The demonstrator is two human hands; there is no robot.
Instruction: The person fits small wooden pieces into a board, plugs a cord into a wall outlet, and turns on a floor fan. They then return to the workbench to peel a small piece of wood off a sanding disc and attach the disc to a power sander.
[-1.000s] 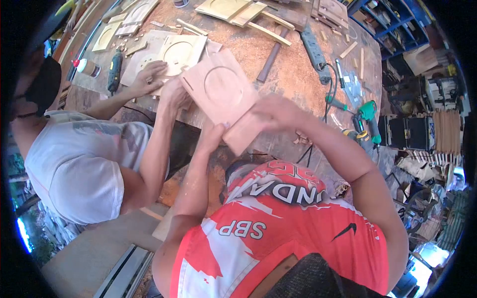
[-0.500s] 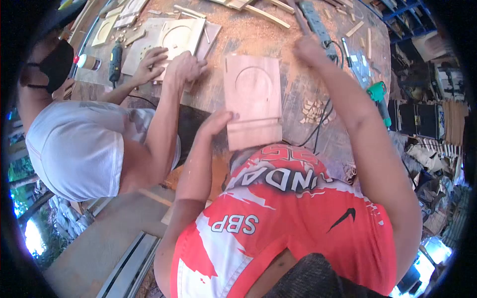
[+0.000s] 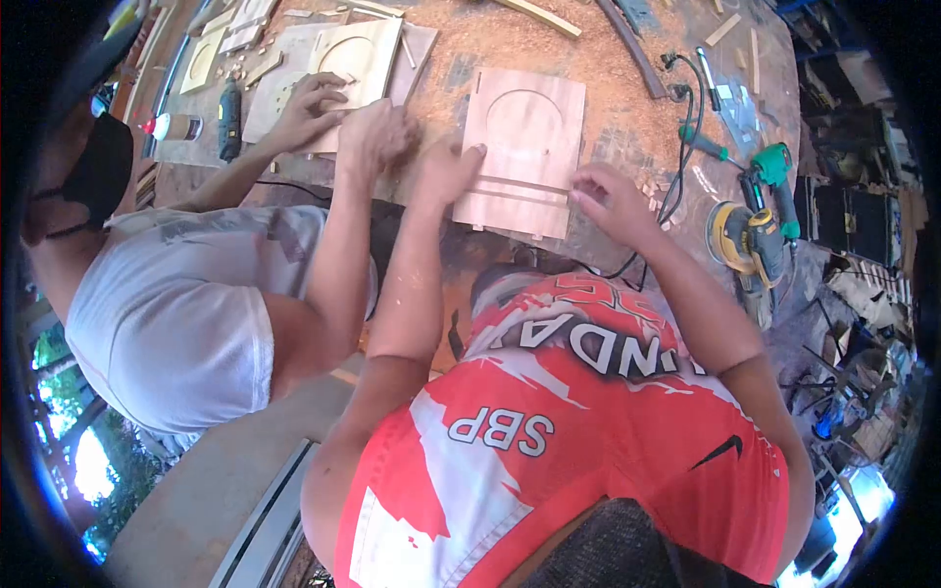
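Observation:
A plywood panel [image 3: 521, 147] with a routed circle and two grooves lies flat on the sawdust-covered workbench [image 3: 608, 88]. My left hand [image 3: 446, 171] presses on the panel's left edge with its fingers on the wood. At the lower right corner of the panel is my right hand [image 3: 610, 201], fingertips touching its edge near the grooves. Whether a small piece sits in those fingers cannot be told.
A person in a white shirt [image 3: 167, 314] works at my left, both hands on another circle-cut panel [image 3: 353, 54]. A rotary tool [image 3: 229, 118] and a glue bottle [image 3: 176, 125] lie near them. A yellow sander [image 3: 745, 240], a green drill [image 3: 774, 167] and cables lie right.
The panel was held up tilted in both hands, then stood on the bench under my left hand while my right reached far. Now it lies flat and my right hand is back at its corner.

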